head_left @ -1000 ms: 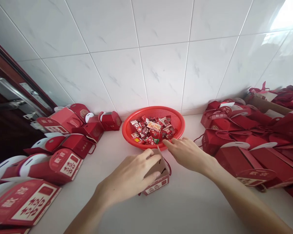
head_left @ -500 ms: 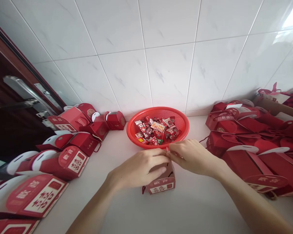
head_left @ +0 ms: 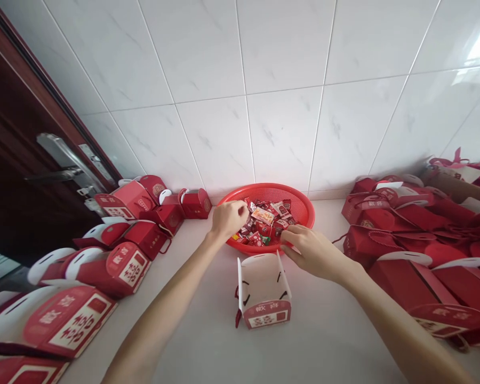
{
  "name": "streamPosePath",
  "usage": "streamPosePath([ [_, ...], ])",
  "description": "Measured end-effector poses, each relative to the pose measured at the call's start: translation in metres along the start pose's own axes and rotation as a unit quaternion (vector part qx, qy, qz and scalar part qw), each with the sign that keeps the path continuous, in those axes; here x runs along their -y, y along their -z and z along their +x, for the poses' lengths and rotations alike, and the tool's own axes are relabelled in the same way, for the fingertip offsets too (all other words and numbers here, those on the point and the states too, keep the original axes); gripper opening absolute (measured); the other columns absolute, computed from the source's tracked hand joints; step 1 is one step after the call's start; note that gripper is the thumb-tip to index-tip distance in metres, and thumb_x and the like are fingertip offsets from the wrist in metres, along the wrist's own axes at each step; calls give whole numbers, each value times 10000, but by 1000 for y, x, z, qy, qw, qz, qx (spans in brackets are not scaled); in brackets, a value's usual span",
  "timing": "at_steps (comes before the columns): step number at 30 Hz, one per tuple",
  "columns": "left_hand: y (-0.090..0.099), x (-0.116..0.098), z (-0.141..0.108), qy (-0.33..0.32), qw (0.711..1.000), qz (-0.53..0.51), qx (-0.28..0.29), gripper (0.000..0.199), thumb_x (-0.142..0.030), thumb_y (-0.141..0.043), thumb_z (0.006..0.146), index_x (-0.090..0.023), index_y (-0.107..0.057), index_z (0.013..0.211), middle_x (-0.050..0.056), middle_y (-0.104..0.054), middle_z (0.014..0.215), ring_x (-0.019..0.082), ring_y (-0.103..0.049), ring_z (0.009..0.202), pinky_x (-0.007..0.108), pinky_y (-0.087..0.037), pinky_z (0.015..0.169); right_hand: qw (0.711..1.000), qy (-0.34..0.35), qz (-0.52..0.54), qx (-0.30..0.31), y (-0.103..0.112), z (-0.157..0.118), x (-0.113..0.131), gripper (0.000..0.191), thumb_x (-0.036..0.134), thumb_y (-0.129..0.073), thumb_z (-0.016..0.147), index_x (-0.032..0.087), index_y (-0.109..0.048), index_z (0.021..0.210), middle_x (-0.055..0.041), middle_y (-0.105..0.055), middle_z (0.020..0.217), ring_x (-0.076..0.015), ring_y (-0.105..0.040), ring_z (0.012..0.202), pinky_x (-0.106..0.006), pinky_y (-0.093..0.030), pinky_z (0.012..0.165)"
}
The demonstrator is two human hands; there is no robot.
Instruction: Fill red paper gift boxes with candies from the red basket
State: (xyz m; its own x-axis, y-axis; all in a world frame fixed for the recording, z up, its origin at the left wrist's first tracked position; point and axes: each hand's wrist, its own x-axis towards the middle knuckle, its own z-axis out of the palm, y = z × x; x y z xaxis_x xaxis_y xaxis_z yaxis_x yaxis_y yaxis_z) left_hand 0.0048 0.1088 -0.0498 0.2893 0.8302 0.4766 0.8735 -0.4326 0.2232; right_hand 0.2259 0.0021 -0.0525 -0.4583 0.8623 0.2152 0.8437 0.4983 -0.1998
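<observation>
The small red-and-white gift box (head_left: pixel 270 314) sits in front of me with its top spread apart and its pale inside showing. It looks empty, and a red cord hangs at its left side. Behind it is a red plastic basket (head_left: pixel 272 188) with wrapped candies (head_left: pixel 263 215). My left hand (head_left: pixel 227 220) is over the basket's left side, fingers curled in; what they hold, if anything, is hidden. My right hand (head_left: pixel 314 248) is at the basket's front right rim, beside the box's right flap, its fingers bent and apart from the thumb.
Rows of red gift boxes (head_left: pixel 122 269) line the left side, several with open tops. More red boxes (head_left: pixel 416 282) are crowded on the right, near a cardboard carton (head_left: pixel 458 178). A tiled wall (head_left: pixel 280 133) stands behind, and a dark door with a metal handle (head_left: pixel 70 157) is at left.
Both hands have left the box top, which is now spread open. My left hand has moved forward and left over the basket; my right hand has shifted slightly and its grip has loosened.
</observation>
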Motion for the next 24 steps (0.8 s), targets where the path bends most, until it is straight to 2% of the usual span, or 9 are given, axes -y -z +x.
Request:
streamPosePath([
  [2,-10,-2,15,13,1000,22,-19,274,-207,-471,902,-154,-736,855,124,-774,869,268,-705,822,345,-483,714,1000,-3,11,-9,-4,2,0,230,169,-465,1007,167,-564,800,-61,-598,846,-162,-520,750,-264,-306,623],
  [5,-19,-4,38,-9,999,30,-8,224,-208,-510,888,-155,-726,858,134,-767,908,280,-695,910,353,-479,779,999,-5,29,-30,-8,4,-1,237,173,-476,997,175,-535,768,-49,-585,814,-154,-495,715,-258,-298,611],
  [10,-34,2,69,-61,995,-6,74,156,-184,-574,889,-153,-715,829,125,-745,960,250,-666,979,375,-484,925,994,-14,97,-45,-13,12,-10,232,153,-509,946,188,-493,717,-22,-574,747,-141,-477,675,-253,-293,601],
  [13,-46,6,80,-55,989,-46,127,162,-273,-618,948,-148,-701,1009,100,-708,1077,219,-660,992,401,-537,915,980,-10,194,-46,-17,26,-18,252,187,-527,918,191,-482,670,-1,-563,681,-126,-460,632,-256,-310,606],
  [15,-55,7,84,-35,985,-77,148,307,-358,-623,969,-151,-642,1195,98,-658,1207,221,-655,1038,433,-566,905,963,-9,262,-61,-20,39,-23,261,237,-543,900,192,-499,646,7,-558,648,-123,-439,612,-260,-319,604],
  [17,-62,7,85,-13,981,-111,160,376,-390,-612,977,-160,-605,1274,96,-621,1280,234,-647,1079,439,-572,915,936,-29,341,-83,-23,53,-28,272,281,-595,847,192,-517,601,15,-543,602,-119,-418,592,-262,-328,596],
  [20,-72,8,89,22,973,-163,164,351,-376,-618,974,-183,-617,1268,95,-618,1295,242,-640,1105,429,-566,926,882,-87,446,-126,-26,70,-37,283,337,-673,745,195,-535,543,19,-530,558,-119,-433,572,-259,-343,562],
  [24,-80,16,99,73,956,-226,169,369,-382,-628,966,-166,-618,1265,91,-625,1281,262,-640,1101,450,-571,918,833,-146,509,-160,-29,80,-50,295,445,-646,738,196,-573,598,-13,-607,610,-125,-489,534,-263,-391,516],
])
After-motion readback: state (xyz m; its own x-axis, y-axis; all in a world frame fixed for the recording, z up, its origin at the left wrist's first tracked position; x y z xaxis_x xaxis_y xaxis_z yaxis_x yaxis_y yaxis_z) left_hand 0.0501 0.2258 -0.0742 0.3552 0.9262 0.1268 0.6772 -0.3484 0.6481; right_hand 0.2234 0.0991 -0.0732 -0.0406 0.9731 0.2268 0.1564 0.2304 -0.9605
